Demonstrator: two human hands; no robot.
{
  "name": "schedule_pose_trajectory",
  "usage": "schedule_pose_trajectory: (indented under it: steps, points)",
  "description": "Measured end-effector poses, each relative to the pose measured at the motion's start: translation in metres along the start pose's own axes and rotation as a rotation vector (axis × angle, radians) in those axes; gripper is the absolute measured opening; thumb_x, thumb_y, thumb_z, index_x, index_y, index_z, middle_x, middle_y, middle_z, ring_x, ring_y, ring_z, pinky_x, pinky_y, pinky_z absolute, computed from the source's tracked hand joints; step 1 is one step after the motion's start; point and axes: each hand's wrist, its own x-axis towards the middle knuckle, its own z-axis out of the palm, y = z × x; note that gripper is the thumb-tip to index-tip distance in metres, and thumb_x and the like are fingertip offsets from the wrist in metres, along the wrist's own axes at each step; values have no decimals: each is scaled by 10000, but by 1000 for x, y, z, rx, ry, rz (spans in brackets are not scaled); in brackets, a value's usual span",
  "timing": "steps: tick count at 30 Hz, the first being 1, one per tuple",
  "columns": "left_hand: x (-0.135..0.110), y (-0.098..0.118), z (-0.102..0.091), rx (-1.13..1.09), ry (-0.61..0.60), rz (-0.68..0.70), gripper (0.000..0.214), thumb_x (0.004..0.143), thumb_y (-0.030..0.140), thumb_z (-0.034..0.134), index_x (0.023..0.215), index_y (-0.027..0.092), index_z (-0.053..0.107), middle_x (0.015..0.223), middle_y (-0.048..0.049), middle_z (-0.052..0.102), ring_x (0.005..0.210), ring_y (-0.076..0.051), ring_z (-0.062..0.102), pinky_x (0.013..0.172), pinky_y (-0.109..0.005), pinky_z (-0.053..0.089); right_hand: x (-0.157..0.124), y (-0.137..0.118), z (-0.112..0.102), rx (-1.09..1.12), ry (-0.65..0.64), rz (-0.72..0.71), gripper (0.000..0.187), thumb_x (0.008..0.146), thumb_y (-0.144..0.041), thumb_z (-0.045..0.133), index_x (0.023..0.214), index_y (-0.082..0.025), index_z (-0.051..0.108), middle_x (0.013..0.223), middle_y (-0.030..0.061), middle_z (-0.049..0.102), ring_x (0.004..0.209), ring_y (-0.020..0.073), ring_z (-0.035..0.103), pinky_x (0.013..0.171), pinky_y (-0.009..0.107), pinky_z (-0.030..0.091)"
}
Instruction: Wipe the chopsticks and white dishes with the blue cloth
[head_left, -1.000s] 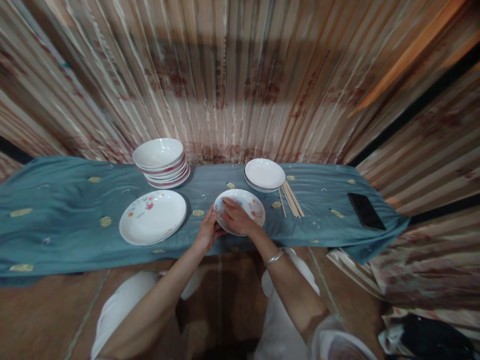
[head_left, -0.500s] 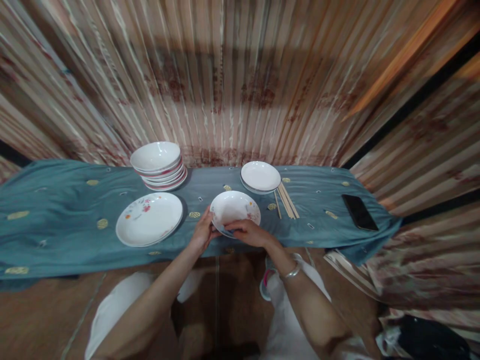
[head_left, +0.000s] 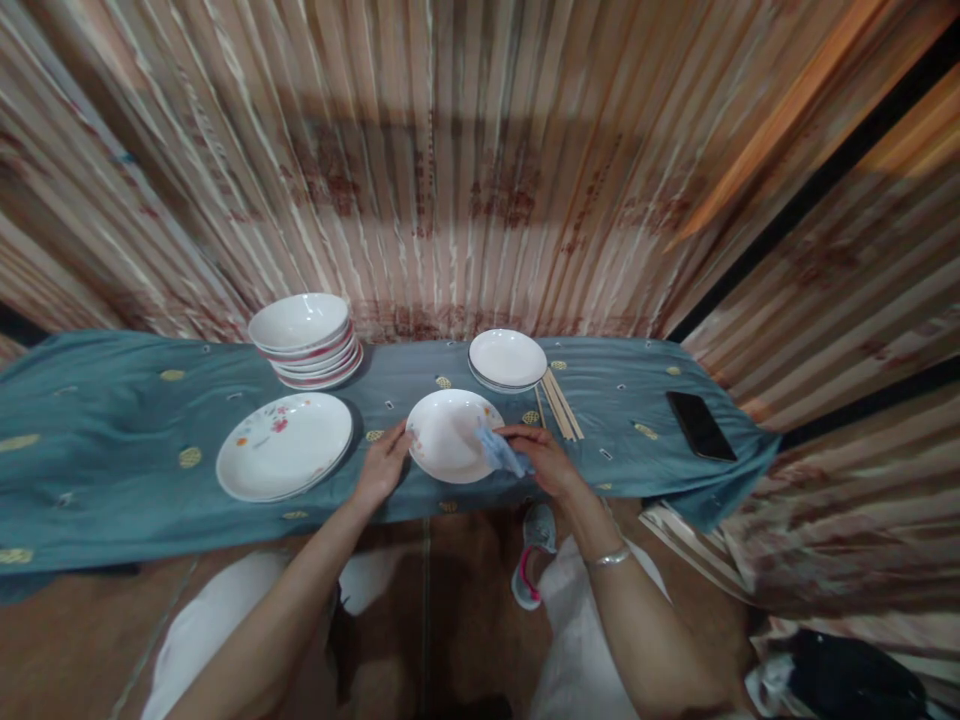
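A white plate (head_left: 448, 440) with a small floral pattern lies in front of me near the table's front edge. My left hand (head_left: 384, 462) grips its left rim, thumb and fingers at the edge. In my right hand (head_left: 541, 455) is a light blue cloth (head_left: 504, 452), bunched under the fingers and lying over the plate's right rim. Left of my left hand rests a larger oval plate (head_left: 289, 450) with red and orange flowers, seemingly on top of another.
A stack of white bowls (head_left: 300, 325) stands at the back left. Small white dishes (head_left: 508, 357) sit at the back centre, with several chopsticks (head_left: 561, 405) beside them. A black phone (head_left: 700, 425) lies at the right on the teal tablecloth (head_left: 630, 390). A patterned curtain (head_left: 450, 200) hangs behind.
My right hand has moved from inside the plate to its right rim, bringing the blue cloth into plain view. My left hand has shifted slightly along the left rim.
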Motion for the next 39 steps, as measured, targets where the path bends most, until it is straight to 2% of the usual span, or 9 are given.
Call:
schedule_pose_trajectory:
  steps: [6,9,12,17,21,24,27,32,39]
  points:
    - [-13,9,-1,165,78,174,455,703,364,708,1113,174,659,1334,-146,562,1322,-324,410,1135,-469,220,2,-8,1,229,84,79,179,598,-276,672,751,-200,725,670,11,729,580,157,649,582,257,524]
    - [-28,11,7,278,-136,388,479,682,380,734,1125,211,661,1376,-139,527,1367,-326,342,1150,-518,121,2,-11,6,241,75,78,149,656,-313,645,743,-204,699,651,9,719,577,166,658,588,273,542]
    - [-37,11,13,422,-327,472,363,694,402,731,1021,249,706,1283,-129,606,1369,-345,333,1118,-596,-48,4,-11,8,222,88,81,182,739,-377,615,743,-207,677,669,12,721,613,169,677,624,281,555]
    - [-44,13,17,399,-362,508,291,679,397,751,940,269,734,1145,-123,683,1283,-353,450,1096,-592,-126,9,-8,5,197,48,93,380,806,-557,537,790,-204,681,761,48,739,690,187,696,647,296,561]
    - [-47,8,17,484,-453,536,183,745,291,684,921,293,733,1084,-89,702,1191,-325,538,1087,-596,-145,10,-4,2,224,97,66,234,681,-427,726,739,-206,678,679,-7,710,598,142,655,573,237,525]
    - [-45,-1,18,482,-472,539,186,818,230,567,879,292,732,1040,-71,713,1134,-280,580,1099,-569,-149,9,-4,2,269,133,70,190,591,-310,791,702,-201,681,634,-31,692,540,118,622,519,206,495]
    - [-43,-6,20,349,-432,548,151,801,251,593,848,286,733,1000,-69,723,1082,-264,606,1120,-537,-137,9,-6,0,298,154,55,171,594,-289,784,695,-195,683,629,-32,691,524,114,619,503,199,496]
    - [-47,12,28,277,-369,470,110,772,236,627,801,272,726,936,-58,725,1018,-256,623,1136,-525,-114,12,-12,-8,333,138,28,179,665,-298,722,800,-184,702,749,15,734,593,140,657,531,218,534]
    - [-59,55,25,46,-238,246,31,661,238,718,690,245,709,797,-36,711,963,-264,613,1091,-451,281,12,-18,-13,411,72,-41,188,776,-262,587,901,-165,690,824,57,749,657,168,691,558,242,573]
